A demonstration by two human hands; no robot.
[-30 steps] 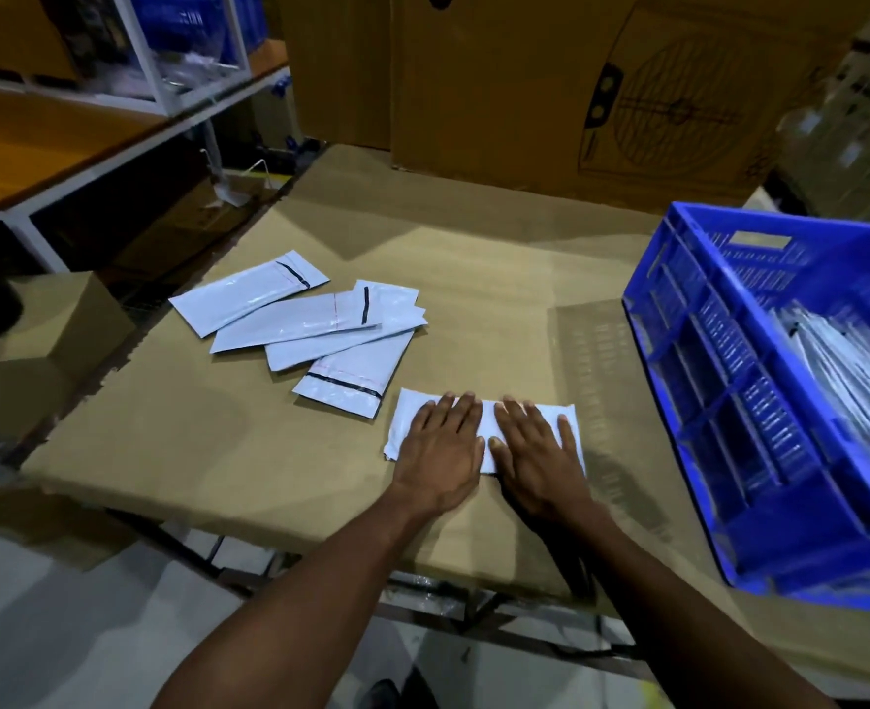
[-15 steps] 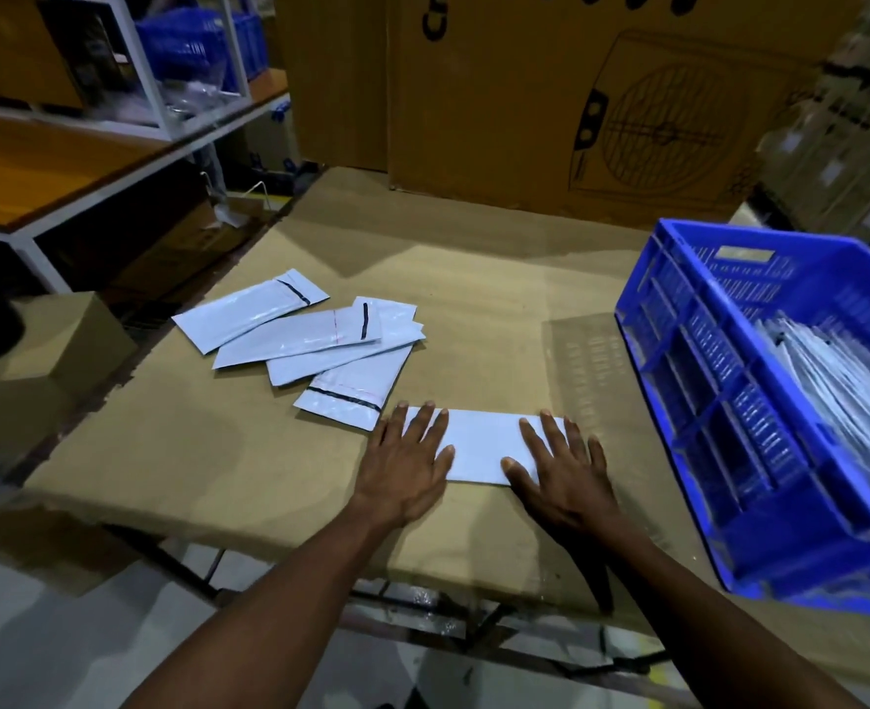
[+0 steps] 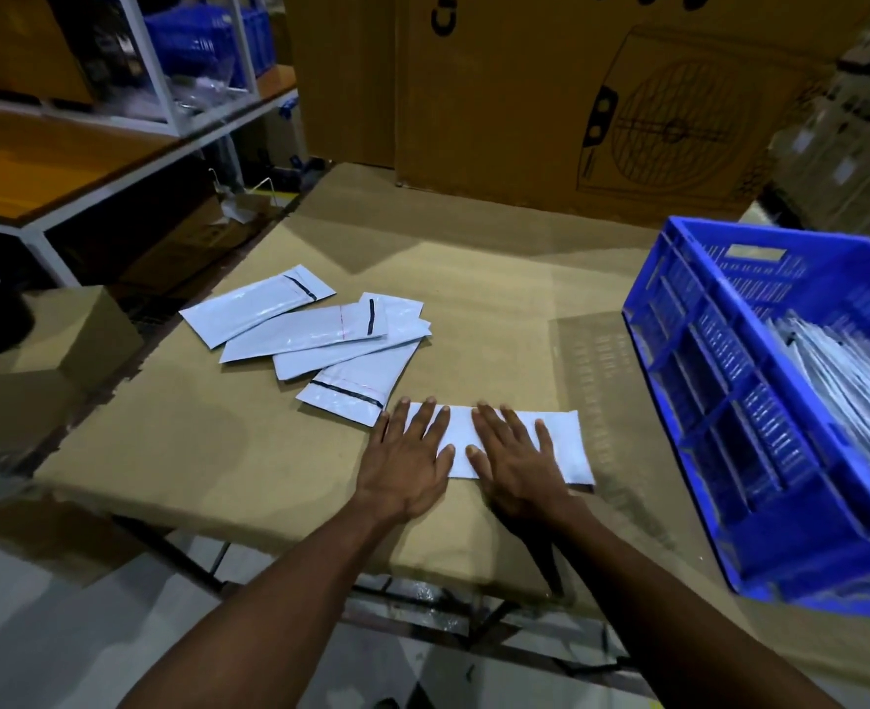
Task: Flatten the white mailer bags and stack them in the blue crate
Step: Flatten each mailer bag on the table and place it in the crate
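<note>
Here is the white mailer bag [image 3: 461, 442] lying flat on the cardboard-covered counter [image 3: 473, 278], close to the counter's near edge and to the left of the blue crate [image 3: 688, 381], well short of touching it. Both hands are spread on it, palms down: the left hand [image 3: 407, 460] covers the bag's left end with fingers straight and fanned, its heel hanging over onto the counter, and the right hand [image 3: 517, 460] sits just beside it with fingers equally wide, pressing the bag's middle. Nothing is gripped; both hands simply bear down. The bag's right end shows bare beyond the right hand, toward the crate. This looks like the flattening step itself, air being pushed out of one bag before it goes to the stack. Up and left of the pressed bag lies a loose fan of four more mailer bags [image 3: 310, 340], overlapping one another, the nearest of them nearly touching the left hand's fingertips; those appear to be waiting their turn. Inside the crate a leaning stack of white bags [image 3: 842, 371] is already filed, so the job seems well along but not finished. The next move, by the look of it, calls for pinching this bag at an edge, lifting it without letting it buckle, and carrying it rightward over the crate's wall onto that stack.
</note>
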